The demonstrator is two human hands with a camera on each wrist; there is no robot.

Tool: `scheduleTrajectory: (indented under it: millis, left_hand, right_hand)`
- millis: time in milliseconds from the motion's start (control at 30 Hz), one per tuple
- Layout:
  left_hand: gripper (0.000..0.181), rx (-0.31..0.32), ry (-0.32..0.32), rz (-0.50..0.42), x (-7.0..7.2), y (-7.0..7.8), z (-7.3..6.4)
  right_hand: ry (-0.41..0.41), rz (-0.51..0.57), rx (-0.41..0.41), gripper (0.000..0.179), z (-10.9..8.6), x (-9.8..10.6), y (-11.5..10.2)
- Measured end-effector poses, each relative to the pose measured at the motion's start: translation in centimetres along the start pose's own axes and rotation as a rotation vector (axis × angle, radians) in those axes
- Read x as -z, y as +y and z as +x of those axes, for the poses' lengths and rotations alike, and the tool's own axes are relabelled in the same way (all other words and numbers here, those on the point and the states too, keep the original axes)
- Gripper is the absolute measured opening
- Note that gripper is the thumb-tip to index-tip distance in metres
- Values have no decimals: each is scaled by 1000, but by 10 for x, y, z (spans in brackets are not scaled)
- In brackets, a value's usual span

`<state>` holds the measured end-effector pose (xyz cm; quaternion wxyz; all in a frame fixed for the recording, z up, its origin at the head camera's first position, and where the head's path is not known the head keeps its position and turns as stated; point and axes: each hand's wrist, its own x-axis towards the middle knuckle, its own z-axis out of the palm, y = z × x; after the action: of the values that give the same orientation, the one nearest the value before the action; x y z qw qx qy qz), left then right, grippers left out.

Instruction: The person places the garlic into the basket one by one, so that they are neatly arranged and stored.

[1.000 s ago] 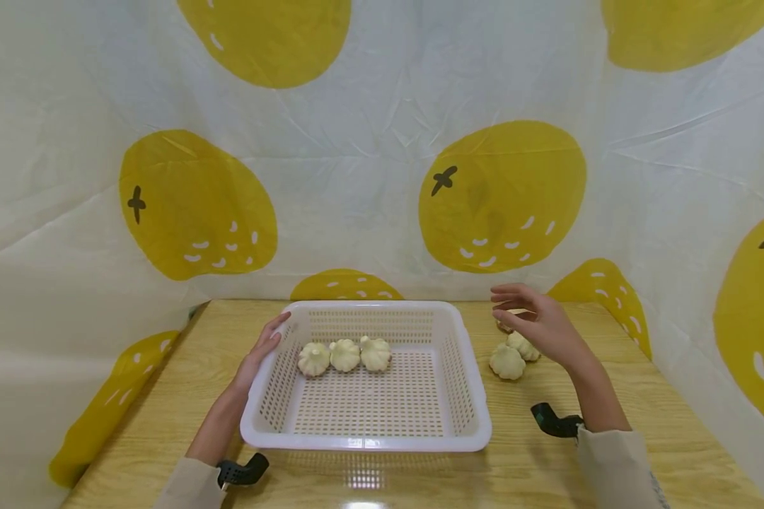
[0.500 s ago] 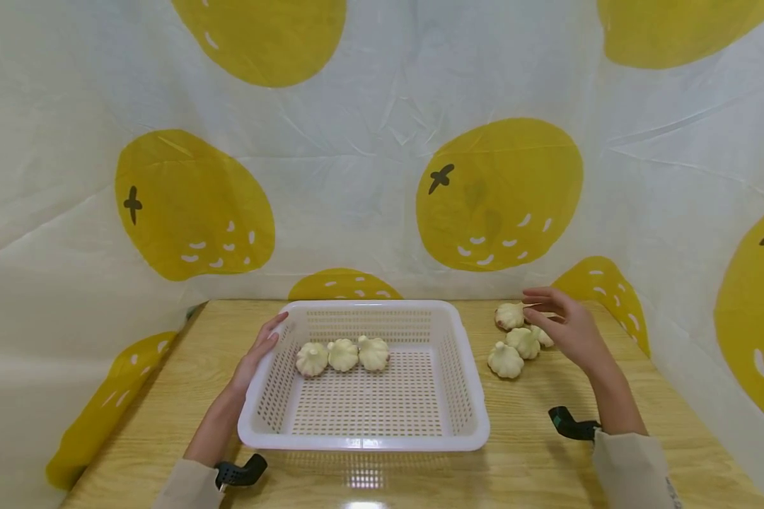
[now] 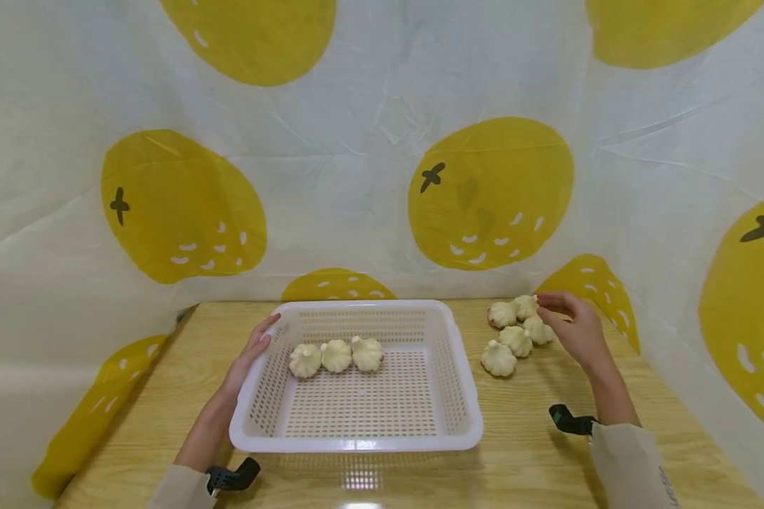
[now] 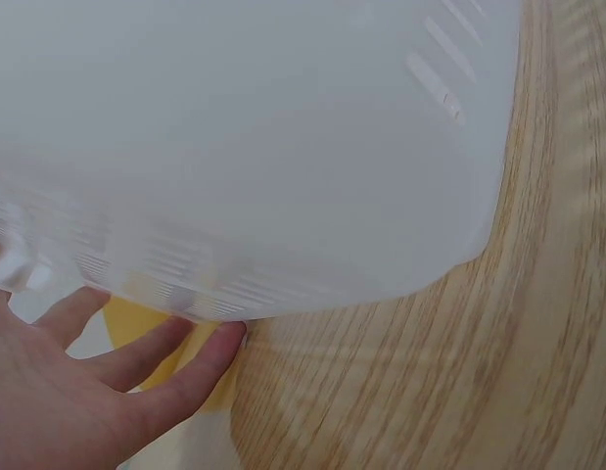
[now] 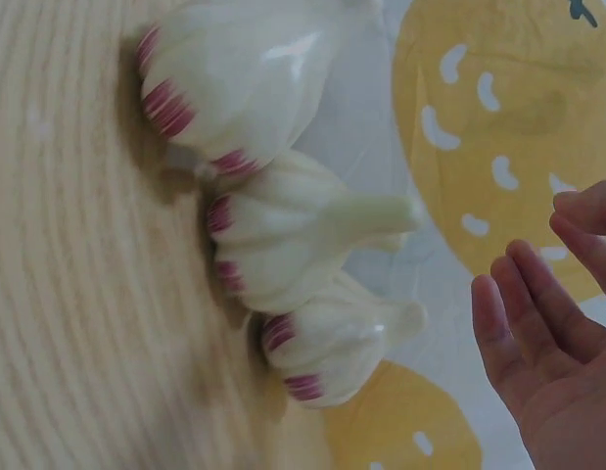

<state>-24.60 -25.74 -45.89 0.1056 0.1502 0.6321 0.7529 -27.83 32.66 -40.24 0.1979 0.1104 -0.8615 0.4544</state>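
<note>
A white perforated plastic basket [image 3: 356, 444] sits on the wooden table, with three garlic bulbs [image 3: 336, 355] in a row inside. My left hand [image 3: 242, 364] rests along the basket's left side, fingers extended; in the left wrist view the fingertips [image 4: 229, 338] touch its outer wall. Right of the basket, several more garlic bulbs [image 3: 516, 341] lie in a loose cluster. My right hand [image 3: 576, 331] hovers at the cluster's right edge, fingers loosely bent and holding nothing. Its wrist view shows three bulbs [image 5: 283, 235] with pink-striped bases beside the fingers.
Behind the wooden table [image 3: 668, 438] hangs a pale curtain [image 3: 337, 191] printed with large yellow fruit, and it also runs along both sides. Black camera mounts [image 3: 571, 420] project from the wrists.
My right hand has shifted right, away from the basket, so bulbs that it covered now show. The left hand stays at the basket's side. The head view has turned slightly right.
</note>
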Motion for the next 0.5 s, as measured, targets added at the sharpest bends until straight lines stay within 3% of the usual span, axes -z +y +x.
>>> scheduleTrajectory:
  millis: [267,500]
  left_hand:
    - [55,3,-2,-5,1,1,1]
    - [55,10,2,-6,0,1,0]
  right_hand:
    - [75,-50,-78,41,-1,2,23]
    - [45,-97,-135,46,-3,2,32]
